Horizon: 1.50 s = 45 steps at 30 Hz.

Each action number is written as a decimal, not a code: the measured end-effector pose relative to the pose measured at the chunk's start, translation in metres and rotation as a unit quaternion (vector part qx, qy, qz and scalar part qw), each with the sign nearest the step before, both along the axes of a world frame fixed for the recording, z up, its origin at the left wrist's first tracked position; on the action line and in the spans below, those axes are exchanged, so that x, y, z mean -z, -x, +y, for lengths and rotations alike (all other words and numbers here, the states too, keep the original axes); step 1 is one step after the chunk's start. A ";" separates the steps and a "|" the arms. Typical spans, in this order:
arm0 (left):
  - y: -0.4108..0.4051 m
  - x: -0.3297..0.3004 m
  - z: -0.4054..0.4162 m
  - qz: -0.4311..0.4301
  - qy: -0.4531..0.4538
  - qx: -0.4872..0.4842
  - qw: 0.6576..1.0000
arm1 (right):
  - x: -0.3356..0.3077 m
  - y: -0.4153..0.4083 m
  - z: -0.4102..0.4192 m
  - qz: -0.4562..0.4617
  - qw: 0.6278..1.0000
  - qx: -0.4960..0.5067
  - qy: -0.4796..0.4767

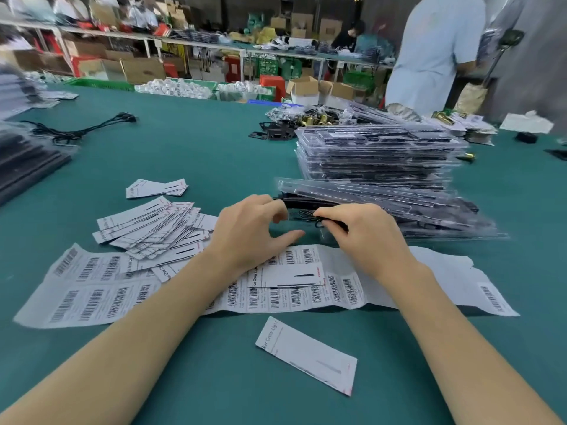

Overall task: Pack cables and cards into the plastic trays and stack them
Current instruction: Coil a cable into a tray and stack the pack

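Observation:
My left hand (248,231) and my right hand (365,237) meet at the near end of a clear plastic tray (383,200) that lies tilted on the green table. My right fingers pinch a thin black cable (306,215) at the tray's near edge. Curled around the tray's dark left end are my left fingers, thumb stretched toward the right hand. Behind the tray rises a tall stack of filled trays (380,154). A heap of white cards (150,228) lies to the left. One single card (306,354) lies near me.
Long barcode label sheets (92,286) spread under my forearms. A loose black cable (79,130) lies at the far left, dark tray stacks (27,161) at the left edge. Brass parts and bags (316,118) sit behind the stack. A person in a light shirt (435,53) stands far right.

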<state>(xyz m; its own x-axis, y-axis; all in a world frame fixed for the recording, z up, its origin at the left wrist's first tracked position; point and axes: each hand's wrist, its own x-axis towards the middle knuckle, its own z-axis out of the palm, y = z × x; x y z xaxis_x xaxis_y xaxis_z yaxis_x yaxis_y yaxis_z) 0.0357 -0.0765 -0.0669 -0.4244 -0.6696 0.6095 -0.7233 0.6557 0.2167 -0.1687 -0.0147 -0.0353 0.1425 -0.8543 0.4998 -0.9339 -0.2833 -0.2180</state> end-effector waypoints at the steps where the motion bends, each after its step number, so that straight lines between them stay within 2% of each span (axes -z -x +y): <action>1: 0.000 -0.001 0.000 0.023 -0.005 -0.003 1.000 | 0.000 0.001 -0.001 0.019 1.000 0.009 0.011; 4: 0.000 -0.002 0.001 0.061 -0.006 0.033 0.998 | 0.006 0.000 -0.001 0.041 0.999 0.003 0.020; 7: 0.003 -0.003 0.002 0.033 -0.035 0.119 0.992 | 0.013 0.001 -0.002 0.009 0.999 -0.020 0.048; 12: 0.011 -0.007 -0.002 0.071 -0.051 0.164 0.983 | 0.013 0.000 0.000 0.021 0.996 -0.010 0.088; 15: 0.012 -0.006 -0.006 0.097 -0.080 0.153 0.980 | 0.008 -0.005 0.001 0.035 0.999 0.012 0.036; 19: 0.016 -0.006 -0.004 0.085 -0.092 0.135 0.983 | 0.002 -0.009 0.001 0.086 0.995 0.023 -0.053; 27: 0.022 -0.007 0.002 0.130 -0.069 0.093 0.985 | 0.013 -0.012 0.009 -0.045 0.997 0.047 0.032; 32: 0.015 -0.010 0.001 0.032 -0.078 0.155 0.984 | 0.019 -0.013 0.007 -0.012 0.999 0.051 0.002; 36: 0.018 -0.009 0.003 0.088 -0.077 0.112 0.987 | 0.018 -0.010 0.012 -0.070 0.995 0.044 0.056; 39: 0.022 -0.008 0.004 0.119 -0.084 0.091 0.985 | 0.019 -0.010 0.012 -0.067 0.993 0.066 0.064; 45: 0.019 -0.012 0.006 0.054 -0.086 0.118 0.988 | 0.022 -0.014 0.012 0.000 0.998 0.070 0.011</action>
<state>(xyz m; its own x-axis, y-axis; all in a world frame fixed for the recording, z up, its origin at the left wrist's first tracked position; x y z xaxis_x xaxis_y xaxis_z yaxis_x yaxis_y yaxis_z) 0.0164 -0.0708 -0.0550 -0.5199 -0.6575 0.5454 -0.5219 0.7499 0.4065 -0.1545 -0.0030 -0.0569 0.0227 -0.8549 0.5184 -0.9644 -0.1554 -0.2140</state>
